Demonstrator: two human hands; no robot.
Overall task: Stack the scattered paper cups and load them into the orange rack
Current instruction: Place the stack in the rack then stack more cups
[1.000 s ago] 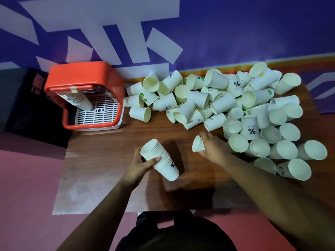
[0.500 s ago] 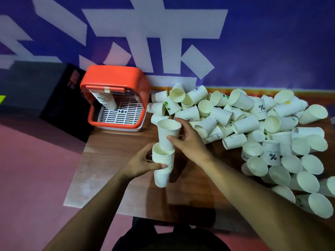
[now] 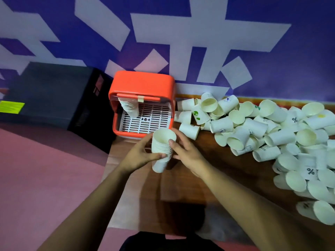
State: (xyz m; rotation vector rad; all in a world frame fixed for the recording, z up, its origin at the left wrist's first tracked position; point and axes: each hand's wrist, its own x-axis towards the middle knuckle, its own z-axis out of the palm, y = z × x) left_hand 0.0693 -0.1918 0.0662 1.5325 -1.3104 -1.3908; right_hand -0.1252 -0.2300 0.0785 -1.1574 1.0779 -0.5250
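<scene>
a: the left hand (image 3: 139,154) wraps its fingers round the middle of the cup stack (image 3: 162,151), with the thumb across the front. why are both hands on it?
b: the right hand (image 3: 186,154) grasps the upper cups, thumb on the near side of the ribbed rims and fingers behind. i judge it is seating the top cup while the left steadies the column, since nested paper cups wobble and slide apart.
a: and the pose?
b: both forearms come in from the near edge of the table (image 3: 217,178) and converge, palms facing each other. the stack stands nearly upright between them, mouth up, over the left part of the table, just in front of the orange rack (image 3: 143,84). whether its base touches the wood i cannot tell.
a: the rack itself?
b: it sits at the far left corner with its open side toward the person, so a stack can go straight in. one nested stack (image 3: 129,109) already leans inside at its left, over the white grid (image 3: 150,122).
a: what's left?
b: plenty. the loose cups (image 3: 272,134) lie heaped from the far edge down the right side, mostly tipped over.
</scene>
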